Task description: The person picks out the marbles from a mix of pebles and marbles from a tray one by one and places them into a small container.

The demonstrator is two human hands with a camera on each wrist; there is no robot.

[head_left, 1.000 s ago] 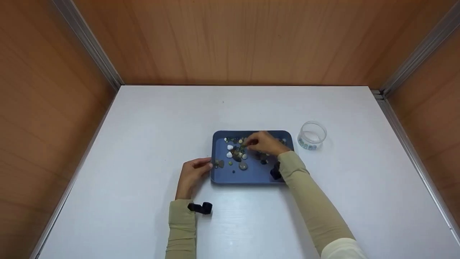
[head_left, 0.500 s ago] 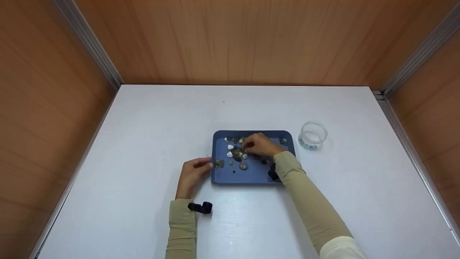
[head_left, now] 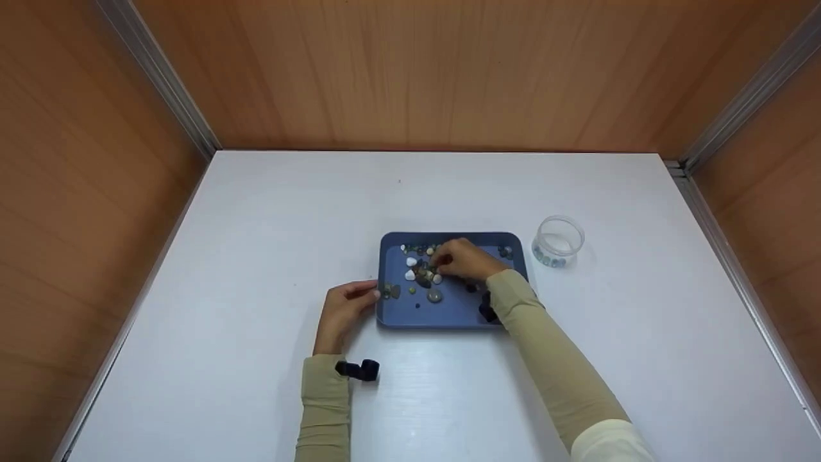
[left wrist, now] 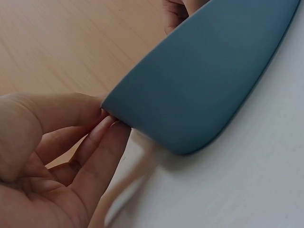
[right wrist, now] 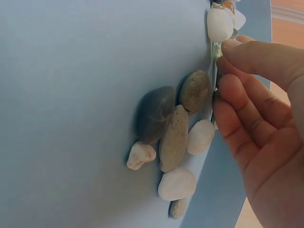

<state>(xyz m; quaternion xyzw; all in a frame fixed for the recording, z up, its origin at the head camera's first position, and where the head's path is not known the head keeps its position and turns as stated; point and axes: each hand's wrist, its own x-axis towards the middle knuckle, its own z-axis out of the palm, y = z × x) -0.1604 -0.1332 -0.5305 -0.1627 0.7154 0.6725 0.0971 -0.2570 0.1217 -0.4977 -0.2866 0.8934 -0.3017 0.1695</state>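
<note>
A blue tray lies at the table's middle with several pebbles and small beads in it. My right hand is over the pebble pile, its bent fingertips touching the stones beside a white pebble and a brown one. The thumb is hidden, so any pinch there is unseen. My left hand pinches the tray's left rim between thumb and fingertips.
A small clear jar with several beads in its bottom stands right of the tray. Grey, tan and white pebbles cluster below my right fingers. Wooden walls close in the white table on three sides.
My right hand has shifted slightly left and nearer over the pebble pile, then stayed there. The left hand and the tray have not moved.
</note>
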